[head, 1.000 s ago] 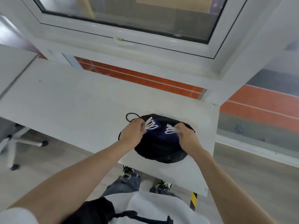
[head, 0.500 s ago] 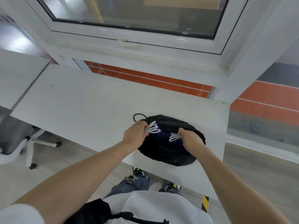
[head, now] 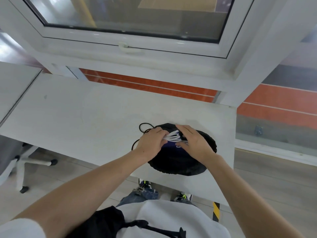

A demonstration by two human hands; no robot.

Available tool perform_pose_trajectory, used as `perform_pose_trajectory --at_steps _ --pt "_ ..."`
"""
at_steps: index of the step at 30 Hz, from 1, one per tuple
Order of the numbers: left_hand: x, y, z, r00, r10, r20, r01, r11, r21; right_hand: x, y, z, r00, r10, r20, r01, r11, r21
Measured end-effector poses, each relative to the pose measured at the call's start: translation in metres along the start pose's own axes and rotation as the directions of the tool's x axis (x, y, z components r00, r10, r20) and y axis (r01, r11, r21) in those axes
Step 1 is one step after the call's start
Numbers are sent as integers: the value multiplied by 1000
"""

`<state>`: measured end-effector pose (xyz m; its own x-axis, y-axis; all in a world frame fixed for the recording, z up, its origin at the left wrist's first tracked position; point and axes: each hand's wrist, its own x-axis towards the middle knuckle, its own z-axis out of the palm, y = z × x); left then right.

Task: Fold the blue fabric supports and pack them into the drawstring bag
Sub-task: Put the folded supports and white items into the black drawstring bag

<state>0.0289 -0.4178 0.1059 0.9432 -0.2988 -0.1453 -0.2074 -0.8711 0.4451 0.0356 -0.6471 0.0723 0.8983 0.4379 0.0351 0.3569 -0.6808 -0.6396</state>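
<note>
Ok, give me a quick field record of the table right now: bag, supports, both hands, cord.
bag: black, flat on the table near its front right corner
supports: blue fabric with white straps, on the bag between the hands
left hand: palm down on the supports, fingers at the straps
right hand: palm down, fingers flat across the supports
cord: black loop lying on the table left of the bag
packed: cannot tell

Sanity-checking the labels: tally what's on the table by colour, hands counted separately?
Black: 1, the drawstring bag with its cord.
Dark blue with white loops: 1 visible bundle, the fabric supports; how many pieces cannot be told.
Hands: 2, left hand and right hand, both on the bundle.
Total: 4.
</note>
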Motion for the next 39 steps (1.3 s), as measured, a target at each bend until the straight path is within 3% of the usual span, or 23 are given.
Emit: perform_pose_trajectory --at_steps 3,5,8,12,14,18,21,24,32,35,39 --pt "3 0 0 998 61 -1 -61 998 -26 7 -15 5 997 -76 -22 76 997 -3" --pt "3 -3 0 998 52 -30 -54 996 -66 7 -17 7 998 -5 -56 6 1000 9" --pt "1 -19 1 989 -138 -55 126 976 -178 -1 -15 6 980 189 -61 -185 981 66" --pt "-7 -48 14 923 -374 91 384 877 -288 -11 -11 8 932 347 -103 -327 929 173" --pt "-10 -59 21 905 -400 145 425 857 -291 -13 -10 7 895 430 -118 -404 894 193" --pt "-10 -67 29 920 -335 205 363 924 -118 -15 -12 8 841 532 -99 -469 809 355" --pt "-2 -59 23 873 -466 147 488 832 -261 -14 -14 16 859 508 -61 -450 808 380" --pt "4 -50 12 832 -527 175 542 703 -459 -5 -20 25 897 442 3 -415 838 356" --pt "-2 -44 2 838 -504 211 524 634 -568 8 -15 57 891 452 52 -452 868 208" --pt "-2 -44 -7 861 -485 155 474 653 -591 17 -9 67 908 415 64 -419 906 59" --pt "-1 -44 -20 913 -407 26 368 795 -483 30 -3 71 881 440 172 -410 894 -181"
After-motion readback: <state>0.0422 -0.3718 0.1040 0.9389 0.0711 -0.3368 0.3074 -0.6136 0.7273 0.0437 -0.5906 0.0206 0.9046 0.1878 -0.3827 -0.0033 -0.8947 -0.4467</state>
